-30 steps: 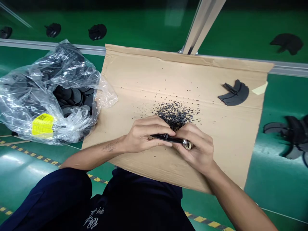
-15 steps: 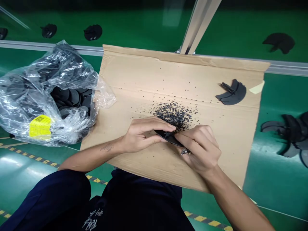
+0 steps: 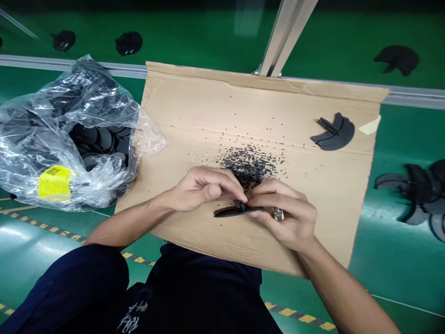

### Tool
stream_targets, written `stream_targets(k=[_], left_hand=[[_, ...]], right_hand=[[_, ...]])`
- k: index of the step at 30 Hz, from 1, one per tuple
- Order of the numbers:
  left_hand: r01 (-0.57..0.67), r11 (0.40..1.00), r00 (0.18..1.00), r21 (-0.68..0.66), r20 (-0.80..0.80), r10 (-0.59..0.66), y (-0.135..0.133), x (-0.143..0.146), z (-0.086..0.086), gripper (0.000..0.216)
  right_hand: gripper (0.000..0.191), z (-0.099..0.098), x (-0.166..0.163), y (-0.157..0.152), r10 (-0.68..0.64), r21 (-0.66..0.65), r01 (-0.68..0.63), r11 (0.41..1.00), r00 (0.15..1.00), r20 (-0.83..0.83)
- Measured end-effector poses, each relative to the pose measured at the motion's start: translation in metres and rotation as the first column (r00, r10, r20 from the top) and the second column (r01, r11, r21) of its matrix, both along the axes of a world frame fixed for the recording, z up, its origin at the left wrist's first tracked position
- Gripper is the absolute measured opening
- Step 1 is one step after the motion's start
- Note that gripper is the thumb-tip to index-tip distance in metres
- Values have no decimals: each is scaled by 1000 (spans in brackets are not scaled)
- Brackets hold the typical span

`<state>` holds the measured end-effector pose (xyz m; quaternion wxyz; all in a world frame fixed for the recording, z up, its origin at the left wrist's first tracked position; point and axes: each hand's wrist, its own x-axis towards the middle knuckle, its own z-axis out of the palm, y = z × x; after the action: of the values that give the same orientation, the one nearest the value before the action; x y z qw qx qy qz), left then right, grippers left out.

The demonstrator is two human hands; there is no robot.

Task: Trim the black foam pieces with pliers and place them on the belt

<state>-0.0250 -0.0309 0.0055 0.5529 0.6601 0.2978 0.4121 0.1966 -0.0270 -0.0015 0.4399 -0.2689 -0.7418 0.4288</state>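
A thin black plastic piece with a raised middle (image 3: 227, 212) is pinched near its right end between the thumb and fingers of my right hand (image 3: 290, 213), which wears a ring. My left hand (image 3: 201, 188) has its fingers stretched over the piece, the fingertips at the raised middle and the thumb standing apart from it. Just beyond both hands lies a heap of tiny black bits (image 3: 248, 164), scattered thinly at its edges. All of this is over a cardboard sheet (image 3: 181, 106). The fingertips partly hide the raised middle.
On the cardboard's right side lies a black fan-shaped part (image 3: 337, 132). A clear plastic bag (image 3: 28, 134) of black discs (image 3: 104, 139) sits at the left. More black parts (image 3: 420, 190) rest on the green surface at right. A metal post (image 3: 288, 37) rises behind the cardboard.
My left thumb has come off the black piece. The piece has turned edge-on and moved slightly toward me, staying in my right hand. The view has shifted a little.
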Motion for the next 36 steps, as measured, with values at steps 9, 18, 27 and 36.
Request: stream_targets(k=[9,18,27,36], left_hand=[[55,998,994,-41,93,-51,-5,5,-3,11],[92,980,991,175,-116,-72,-4,1,4,7],[133,990,989,-54,-58,-136,-7,2,4,14],[42,995,999,-86,5,-41,-8,13,3,29]], right_hand=[[20,3,-4,1,111,-115,-117,986,992,-57],[24,5,-1,10,234,-226,-228,947,972,1],[20,14,2,9,137,-174,-136,975,991,-9],[13,3,4,1,-129,269,118,956,991,24]])
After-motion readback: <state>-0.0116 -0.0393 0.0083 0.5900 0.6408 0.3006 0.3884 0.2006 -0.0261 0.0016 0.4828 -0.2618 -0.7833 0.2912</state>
